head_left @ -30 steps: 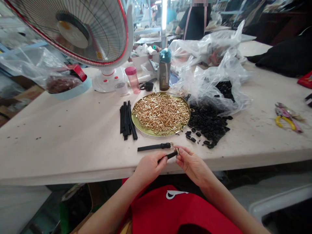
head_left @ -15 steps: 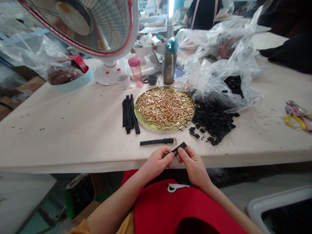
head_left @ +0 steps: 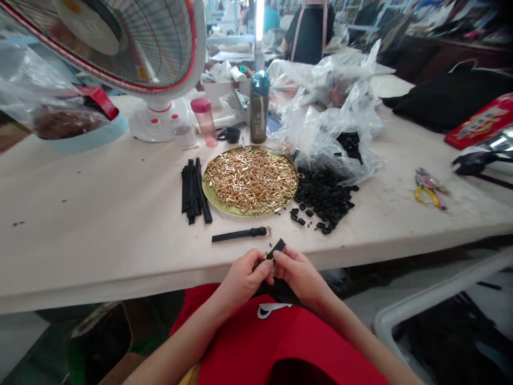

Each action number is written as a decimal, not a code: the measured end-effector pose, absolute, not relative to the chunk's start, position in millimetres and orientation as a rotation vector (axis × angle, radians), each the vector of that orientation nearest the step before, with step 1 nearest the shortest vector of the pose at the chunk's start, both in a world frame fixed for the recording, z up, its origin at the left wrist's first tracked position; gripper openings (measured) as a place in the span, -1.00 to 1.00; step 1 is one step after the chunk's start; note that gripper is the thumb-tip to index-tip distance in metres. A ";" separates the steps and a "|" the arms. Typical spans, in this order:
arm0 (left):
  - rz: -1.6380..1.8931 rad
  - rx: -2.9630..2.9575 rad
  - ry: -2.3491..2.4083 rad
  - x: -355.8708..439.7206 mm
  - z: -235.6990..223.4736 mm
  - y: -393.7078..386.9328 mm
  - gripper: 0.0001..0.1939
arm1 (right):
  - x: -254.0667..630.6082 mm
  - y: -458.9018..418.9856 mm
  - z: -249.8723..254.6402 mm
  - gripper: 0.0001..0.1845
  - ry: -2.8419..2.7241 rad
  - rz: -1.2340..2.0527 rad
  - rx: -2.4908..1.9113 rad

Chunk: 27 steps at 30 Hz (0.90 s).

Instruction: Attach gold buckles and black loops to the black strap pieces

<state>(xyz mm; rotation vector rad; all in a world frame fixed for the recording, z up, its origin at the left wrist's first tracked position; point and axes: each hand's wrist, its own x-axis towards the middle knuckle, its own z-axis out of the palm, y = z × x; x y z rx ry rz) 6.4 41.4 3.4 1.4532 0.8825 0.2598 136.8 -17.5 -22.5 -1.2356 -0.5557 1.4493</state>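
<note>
My left hand and my right hand meet at the table's front edge, both closed on one black strap. A bit of gold metal shows at my left fingertips, mostly covered by them. Just beyond lies a finished-looking black strap with a gold buckle. Behind it, a round yellow-green tray is heaped with gold buckles. Several flat black straps are stacked left of the tray. On its right spreads a pile of small black loops.
A large fan stands at the back left. Near the back are a pink cup, a dark bottle and clear plastic bags. Yellow-handled pliers lie at right. Someone in dark clothing is across the room.
The view has turned right, so the table's things sit further left and a red package shows at right. Both hands still hold the strap, now tilted more steeply.
</note>
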 end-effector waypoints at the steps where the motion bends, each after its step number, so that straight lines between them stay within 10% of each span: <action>1: 0.248 1.438 0.883 7.6 3.9 41.0 -0.74 | 136.9 -17.4 -24.4 -0.71 -0.475 1.548 -1.131; 11: 0.285 1.183 0.883 18.2 -7.4 37.5 -0.65 | 143.9 -22.1 -27.2 -0.75 -0.762 1.059 -1.460; 18: 0.254 1.258 0.878 24.2 -4.3 47.2 -0.70 | 150.2 -9.2 -31.9 -0.69 -0.346 1.569 -1.049; 27: 0.211 1.092 0.862 24.0 2.6 50.2 -0.69 | 159.8 -15.6 -22.3 -0.76 -0.573 1.472 -1.319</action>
